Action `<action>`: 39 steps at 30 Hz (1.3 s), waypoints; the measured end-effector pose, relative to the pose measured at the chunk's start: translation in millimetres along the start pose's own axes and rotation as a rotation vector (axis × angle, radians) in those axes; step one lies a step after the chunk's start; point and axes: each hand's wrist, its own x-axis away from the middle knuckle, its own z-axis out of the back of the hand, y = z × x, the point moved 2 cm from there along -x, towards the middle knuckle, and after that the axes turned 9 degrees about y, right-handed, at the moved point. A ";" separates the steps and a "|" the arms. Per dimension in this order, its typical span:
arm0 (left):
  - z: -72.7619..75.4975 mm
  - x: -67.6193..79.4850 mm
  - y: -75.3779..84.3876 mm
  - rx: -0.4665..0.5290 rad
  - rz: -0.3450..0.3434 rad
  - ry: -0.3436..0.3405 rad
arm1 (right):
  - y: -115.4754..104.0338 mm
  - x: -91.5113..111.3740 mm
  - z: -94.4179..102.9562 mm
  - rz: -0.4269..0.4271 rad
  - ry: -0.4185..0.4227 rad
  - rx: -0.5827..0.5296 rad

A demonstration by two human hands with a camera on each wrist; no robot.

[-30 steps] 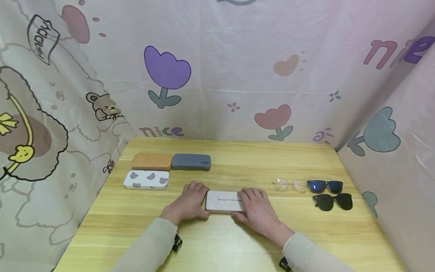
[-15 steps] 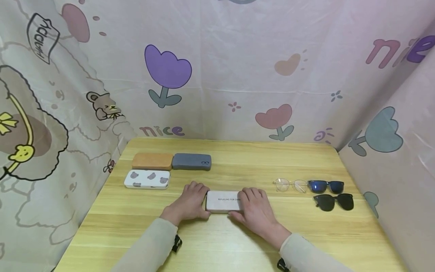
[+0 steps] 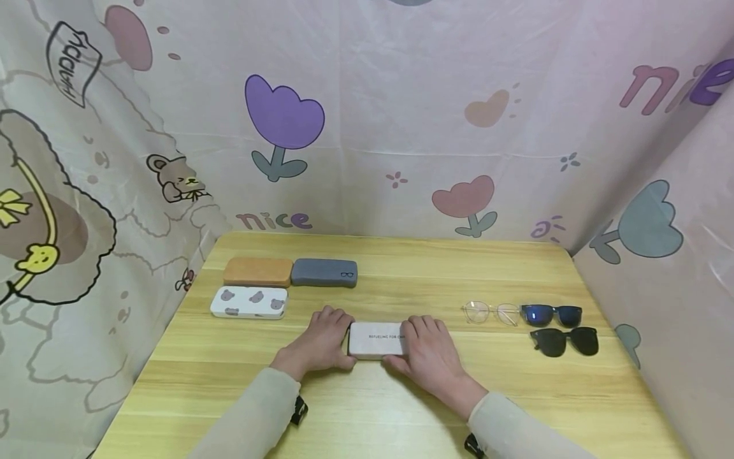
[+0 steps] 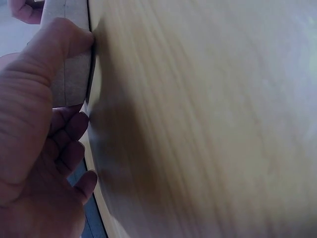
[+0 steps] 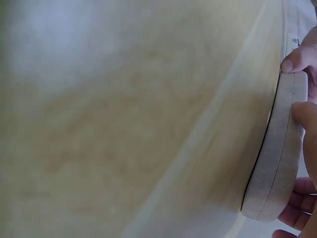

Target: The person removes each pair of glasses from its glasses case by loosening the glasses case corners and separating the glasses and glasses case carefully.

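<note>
A light grey glasses case [image 3: 374, 347] lies closed on the table in front of me, with dark lettering on its lid. My left hand [image 3: 315, 341] grips its left end, thumb at the front edge. Over the right part of the lid, my right hand [image 3: 432, 357] holds the case with its thumb along the front and its fingers toward the back, covering part of the lettering. The right wrist view shows the seam of the glasses case [image 5: 275, 163] closed, with the right thumb [image 5: 303, 113] right at it. In the left wrist view, the left thumb [image 4: 69, 39] presses the case's side.
Three more glasses cases stand at the back left: orange [image 3: 257, 272], blue-grey [image 3: 323, 273] and white with bear prints [image 3: 249, 303]. To the right lie clear wire-framed glasses [image 3: 490, 313], blue-lensed sunglasses [image 3: 538, 315] and black sunglasses [image 3: 552, 343]. A printed curtain [image 3: 373, 95] surrounds the wooden table [image 3: 367, 421].
My right hand has slid slightly left along the case, its thumb shifting the same way. The left hand and the case stay in place.
</note>
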 end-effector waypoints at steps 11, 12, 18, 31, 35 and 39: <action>2.6 -0.1 1.4 0.017 -0.007 -0.005 | 2.3 -1.5 -3.3 -0.026 0.019 -0.015; 2.5 -0.2 1.3 0.017 -0.007 -0.006 | 2.4 -1.9 -3.3 -0.028 0.013 -0.017; 1.7 -1.5 0.0 0.019 -0.004 -0.011 | 5.4 -5.4 -3.8 -0.038 -0.012 -0.037; 0.6 -1.2 -1.1 0.024 -0.005 -0.011 | 10.6 -10.1 -4.2 -0.032 -0.026 -0.043; 0.2 -1.3 -1.3 0.023 -0.006 -0.008 | 11.2 -10.5 -5.0 -0.029 -0.025 -0.043; 0.5 -1.5 -1.1 0.019 -0.006 -0.007 | 11.5 -11.1 -4.9 -0.020 -0.012 -0.039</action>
